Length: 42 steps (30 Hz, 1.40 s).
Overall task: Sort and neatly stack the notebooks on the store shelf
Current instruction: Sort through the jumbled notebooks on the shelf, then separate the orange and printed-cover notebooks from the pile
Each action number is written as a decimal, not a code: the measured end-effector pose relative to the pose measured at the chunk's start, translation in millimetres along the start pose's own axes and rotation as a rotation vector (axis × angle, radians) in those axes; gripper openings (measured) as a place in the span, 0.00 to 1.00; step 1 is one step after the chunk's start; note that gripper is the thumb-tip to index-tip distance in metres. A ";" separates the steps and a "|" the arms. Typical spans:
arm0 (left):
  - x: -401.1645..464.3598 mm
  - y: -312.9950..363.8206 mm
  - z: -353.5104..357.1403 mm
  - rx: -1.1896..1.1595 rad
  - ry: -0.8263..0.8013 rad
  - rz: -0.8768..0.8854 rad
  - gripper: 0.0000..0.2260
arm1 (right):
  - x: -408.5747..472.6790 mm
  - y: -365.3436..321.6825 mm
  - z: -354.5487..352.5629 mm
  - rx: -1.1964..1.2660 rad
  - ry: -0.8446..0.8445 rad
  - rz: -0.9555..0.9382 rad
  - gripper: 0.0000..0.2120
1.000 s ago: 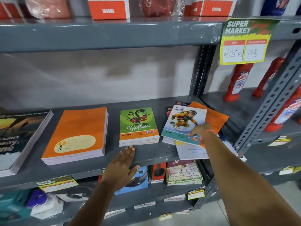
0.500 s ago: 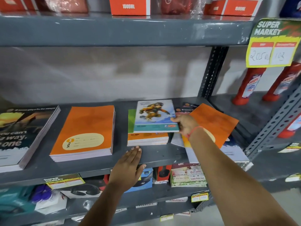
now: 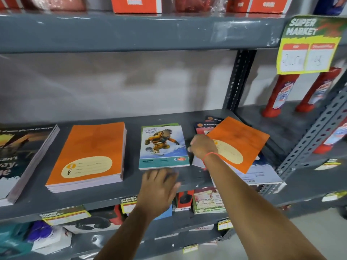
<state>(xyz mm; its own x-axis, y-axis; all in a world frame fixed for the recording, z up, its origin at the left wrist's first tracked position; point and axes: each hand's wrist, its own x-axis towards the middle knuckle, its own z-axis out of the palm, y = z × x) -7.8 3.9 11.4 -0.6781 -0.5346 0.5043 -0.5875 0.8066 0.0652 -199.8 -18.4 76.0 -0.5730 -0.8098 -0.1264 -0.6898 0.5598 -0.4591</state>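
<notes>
Under a price tag (image 3: 308, 44), notebooks (image 3: 163, 146) lie on the grey shelf (image 3: 105, 197).

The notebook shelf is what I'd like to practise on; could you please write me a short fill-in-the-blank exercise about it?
1. The snowboarder notebook lies on top of a small ____.
2. The tidy orange stack lies to the ____ of it.
3. The right hand rests beside a loose notebook whose cover is ____.
4. The red bottles stand on the shelf to the ____.

Missing words: stack; left; orange; right
</notes>
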 end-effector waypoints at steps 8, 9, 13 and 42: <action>146.8 49.8 17.2 -0.137 -0.410 -0.220 0.19 | -19.2 102.6 -32.3 0.145 0.256 0.454 0.22; 158.3 54.6 25.1 -0.126 -0.509 -0.221 0.18 | -19.3 113.7 -32.9 0.154 0.243 0.464 0.21; 181.3 70.4 50.8 -0.145 -0.670 -0.282 0.14 | -15.5 132.6 -30.1 0.186 0.223 0.444 0.17; 135.0 -64.1 -70.3 -0.995 -0.205 -1.009 0.07 | -10.9 4.4 -52.3 1.022 0.052 0.183 0.05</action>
<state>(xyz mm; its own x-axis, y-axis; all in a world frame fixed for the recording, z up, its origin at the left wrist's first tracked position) -30.7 -102.3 135.8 -0.2653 -0.9325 -0.2450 -0.3576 -0.1408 0.9232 -219.8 2.1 121.3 -0.6664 -0.7053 -0.2419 0.0994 0.2375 -0.9663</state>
